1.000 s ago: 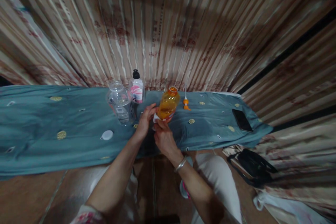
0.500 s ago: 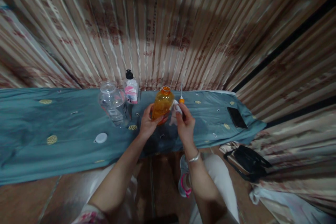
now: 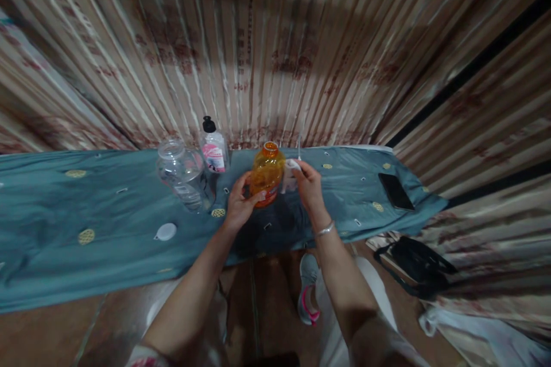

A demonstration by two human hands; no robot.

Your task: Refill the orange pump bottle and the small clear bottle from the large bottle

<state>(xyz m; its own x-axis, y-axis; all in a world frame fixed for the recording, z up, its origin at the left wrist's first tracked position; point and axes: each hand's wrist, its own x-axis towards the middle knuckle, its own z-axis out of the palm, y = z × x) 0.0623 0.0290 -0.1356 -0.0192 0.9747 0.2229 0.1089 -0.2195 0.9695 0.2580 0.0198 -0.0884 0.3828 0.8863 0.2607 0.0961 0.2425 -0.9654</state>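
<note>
An uncapped orange see-through bottle (image 3: pixel 269 172) is gripped low on its left side by my left hand (image 3: pixel 241 202). My right hand (image 3: pixel 309 182) pinches a thin white cloth or tissue (image 3: pixel 291 174) close against the bottle's right side. Just behind the right fingers a thin pale tube (image 3: pixel 300 144) sticks up; the orange cap seen with it earlier is hidden by the hand. To the left stands a clear, open plastic jar (image 3: pixel 183 178). Beside it is a clear bottle with a pink label and black top (image 3: pixel 213 150). A round white lid (image 3: pixel 166 231) lies nearer me.
A teal patterned cloth (image 3: pixel 124 206) covers the long table. A black phone (image 3: pixel 396 191) rests at its right end. Pleated curtains (image 3: pixel 267 57) hang right behind the table. On the floor at the right lies a black bag (image 3: pixel 415 264).
My left hand has brought the orange bottle more upright. My right hand has shifted slightly right and up with the white cloth, now covering the orange cap. The view has shifted a little.
</note>
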